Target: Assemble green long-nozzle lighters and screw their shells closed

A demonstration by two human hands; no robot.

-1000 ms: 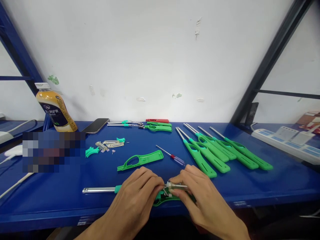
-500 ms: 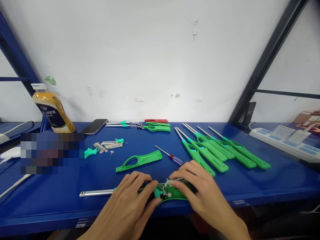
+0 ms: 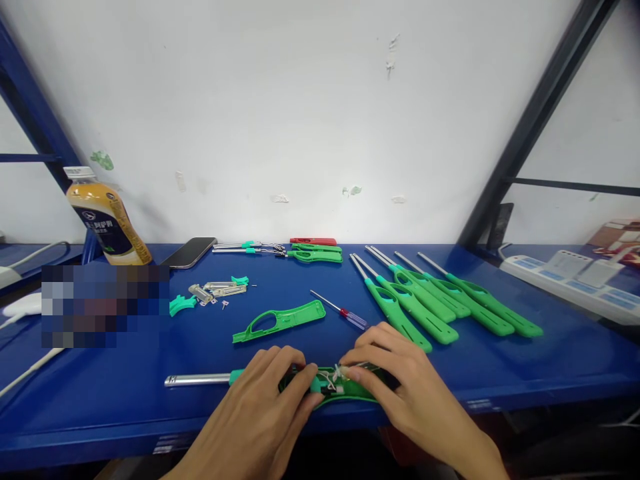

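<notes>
At the table's front edge lies an opened long-necked gas lighter [image 3: 200, 380], its metal tube pointing left. My left hand [image 3: 263, 400] is closed around its middle, thumb and forefinger at the turquoise trigger [image 3: 315, 385]. Thin pale wires [image 3: 326, 377] and a dark part show beside those fingertips, over the green half-shell [image 3: 350, 393]. My right hand [image 3: 405, 370] pinches a clear fuel tank [image 3: 344, 373] by its whitish valve end above the shell. Fingers hide most of the tank. Beyond the hands lies a separate green half-shell [image 3: 300, 315], inner side up.
A screwdriver [image 3: 350, 316] lies past my right hand. Several whole green lighters [image 3: 425, 313] are at right. Clear tanks [image 3: 225, 289], turquoise triggers [image 3: 183, 305] and screws are at left, with a phone [image 3: 190, 253] and bottle [image 3: 107, 220] behind. A power strip [image 3: 575, 283] is far right.
The lighter has shifted slightly right and away from me, with its turquoise collar showing more beside my left hand. Both hands keep their grips with only small movements.
</notes>
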